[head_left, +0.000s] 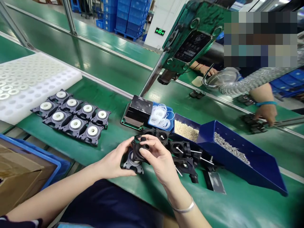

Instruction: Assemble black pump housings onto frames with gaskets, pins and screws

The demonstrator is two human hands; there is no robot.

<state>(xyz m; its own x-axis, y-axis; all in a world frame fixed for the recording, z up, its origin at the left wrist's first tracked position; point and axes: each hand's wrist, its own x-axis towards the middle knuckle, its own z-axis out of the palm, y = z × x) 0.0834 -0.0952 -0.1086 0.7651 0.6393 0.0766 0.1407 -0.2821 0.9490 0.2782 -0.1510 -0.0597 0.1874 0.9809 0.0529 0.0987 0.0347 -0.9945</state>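
My left hand (112, 162) is closed around the side of a black square housing (139, 168), part of whose pale centre shows. Over that housing, my right hand (159, 154) grips a black cover with short pipe stubs (136, 151), tilted between thumb and fingers. The two parts overlap; I cannot tell whether they are seated together. Just beyond my right hand lie several similar black covers (186, 164), some with thin white shafts sticking out. To the left, several black housings with white rings (75, 124) sit in two rows on the green bench.
A blue tray of clear rubber rings (161, 116), a bin of small beige parts (186, 129) and a blue scoop bin of metal pins (231, 148) stand to the right. A green press (190, 38) hangs above. White foam (40, 82) lies left. Across the bench, a co-worker's hand (266, 114) touches black parts.
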